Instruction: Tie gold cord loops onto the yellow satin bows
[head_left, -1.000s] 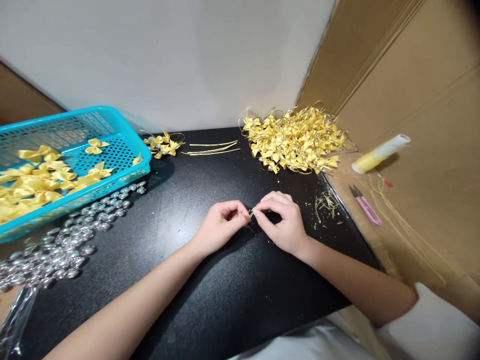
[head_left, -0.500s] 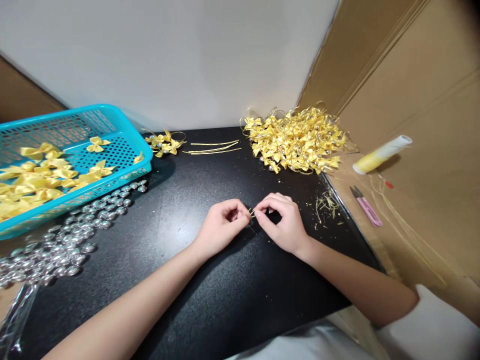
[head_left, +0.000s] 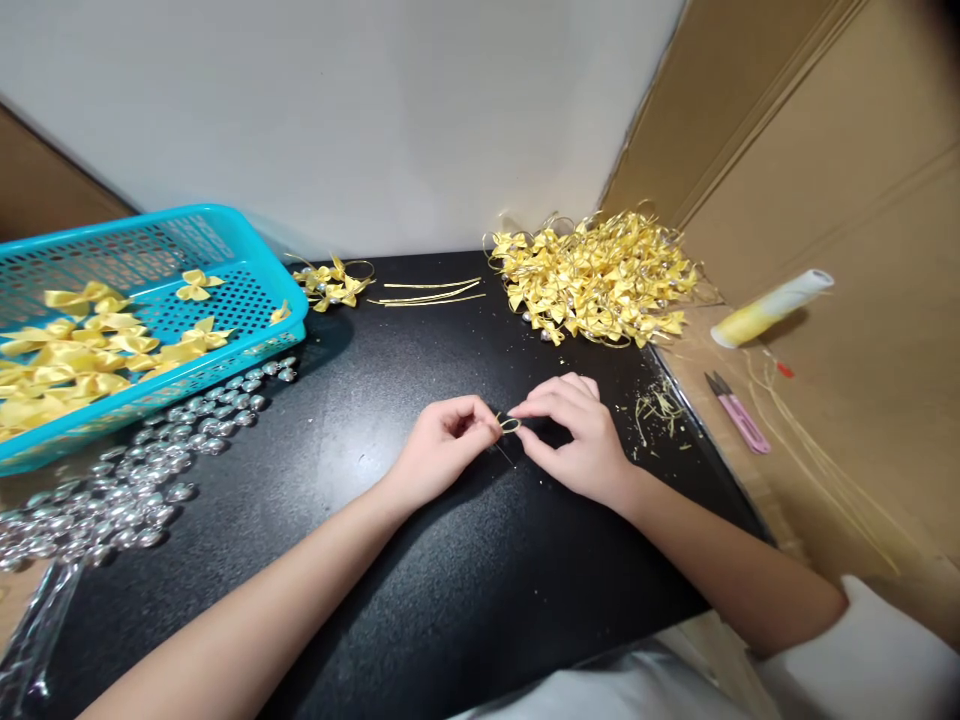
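Observation:
Near the middle of the black tabletop (head_left: 360, 560), my left hand (head_left: 450, 445) pinches a small loop of thin gold cord (head_left: 511, 426) between thumb and forefinger. A thin dark strand hangs below those fingertips, too fine to name. My right hand (head_left: 581, 435) is at the loop's right end, its thumb and forefinger parted on either side of it; whether they touch the cord is hard to tell. Beyond the hands lie several cut gold cords (head_left: 433, 295). A large pile of yellow ribbon bows (head_left: 592, 285) with gold loops and silver beads sits at the back right.
At left stands a turquoise basket (head_left: 259, 335) of yellow bows, with silver beads (head_left: 150, 480) along its front. A smaller bow cluster (head_left: 330, 283) lies beside it. On the right are cord scraps (head_left: 660, 408), pink thread snips (head_left: 742, 420), a tube (head_left: 772, 308) and long cords (head_left: 825, 470).
My right thumb and forefinger have moved apart and slightly right. The gold cord now shows as a rounded loop between the hands. My left hand keeps its pinch.

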